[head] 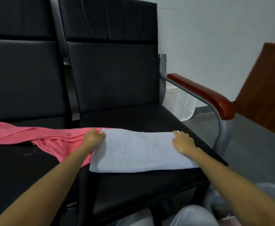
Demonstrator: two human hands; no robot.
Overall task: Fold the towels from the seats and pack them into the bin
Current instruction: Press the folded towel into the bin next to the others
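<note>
Black padded seats (125, 118) line a grey wall, with a white towel (138, 152) lying flat as a folded band on the right-hand one. The left hand (93, 137) curls round its far left corner. The right hand (183, 141) lies on the far right corner, whether pinching or only pressing cannot be told. A pink towel (35, 136) sprawls unfolded alongside. A translucent bin (274, 191) sits at lower right, so most of the job appears still to do.

A plain white towel (140, 150) spans between the left grip (93, 137) and the right grip (182, 141). Left of the left grip lies a plain coral-pink towel (35, 136). The seats (133, 118) beyond both grips are plain black; right of the right grip, a glossy reddish-brown armrest (203, 93) tops a grey frame (221, 132).
</note>
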